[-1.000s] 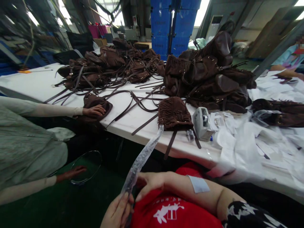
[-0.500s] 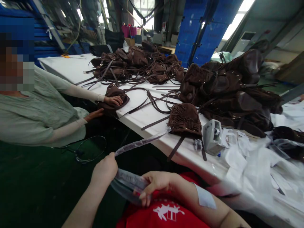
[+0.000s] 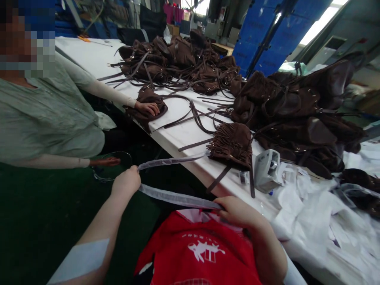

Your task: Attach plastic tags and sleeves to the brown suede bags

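Head view: left hand [image 3: 127, 183] and right hand [image 3: 237, 209] have spread apart, both grips closed on the plastic strip [image 3: 178, 198], now stretched between them, no longer bunched.

Daylight glare top right (windows blown out); edges warped.

Just one head cam, facing forward and down over the table [image 3: 181, 132], its near edge running diagonally. Left hand [image 3: 127, 181], right hand [image 3: 237, 211] and the plastic strip [image 3: 175, 197] sit closest, low in frame.
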`<state>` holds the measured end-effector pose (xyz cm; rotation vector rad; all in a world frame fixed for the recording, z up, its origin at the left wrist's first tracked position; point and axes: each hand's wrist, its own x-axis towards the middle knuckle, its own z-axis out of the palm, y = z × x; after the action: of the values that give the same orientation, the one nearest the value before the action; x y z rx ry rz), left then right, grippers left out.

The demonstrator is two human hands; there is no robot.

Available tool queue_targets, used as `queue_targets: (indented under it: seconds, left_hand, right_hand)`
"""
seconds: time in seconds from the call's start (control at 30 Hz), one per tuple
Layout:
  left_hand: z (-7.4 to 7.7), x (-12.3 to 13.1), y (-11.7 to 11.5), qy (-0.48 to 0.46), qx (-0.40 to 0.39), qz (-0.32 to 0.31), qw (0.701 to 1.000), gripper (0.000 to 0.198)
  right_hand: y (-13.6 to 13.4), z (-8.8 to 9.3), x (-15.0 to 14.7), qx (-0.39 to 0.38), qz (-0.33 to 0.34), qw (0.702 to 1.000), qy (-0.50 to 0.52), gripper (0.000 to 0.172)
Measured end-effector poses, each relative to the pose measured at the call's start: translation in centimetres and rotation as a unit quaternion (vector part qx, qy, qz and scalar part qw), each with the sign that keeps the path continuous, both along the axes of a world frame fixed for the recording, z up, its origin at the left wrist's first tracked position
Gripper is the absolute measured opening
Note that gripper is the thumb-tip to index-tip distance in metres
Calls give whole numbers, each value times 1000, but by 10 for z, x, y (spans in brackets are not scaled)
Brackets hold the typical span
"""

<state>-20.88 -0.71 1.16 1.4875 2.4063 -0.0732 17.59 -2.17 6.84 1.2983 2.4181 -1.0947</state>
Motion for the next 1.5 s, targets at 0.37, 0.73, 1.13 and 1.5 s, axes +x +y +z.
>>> queue_targets:
  seconds: [0.37, 0.73, 1.13, 1.5]
  left_hand:
    - [31, 115, -68, -322, 94, -342, 878, 46]
    - [10, 26, -55, -389, -148, -239, 877, 45]
    - [10, 124, -54, -438, -61, -337, 831, 40]
    - [10, 115, -50, -553, -149, -231, 786, 40]
  right_hand:
    - [12, -18, -52, -314, 167, 916, 184, 43]
    - [38, -19, -16, -120, 138, 981, 68, 26]
    - [34, -25, -37, -216, 122, 960, 130, 35]
    - [44, -26, -32, -307, 74, 931, 182, 37]
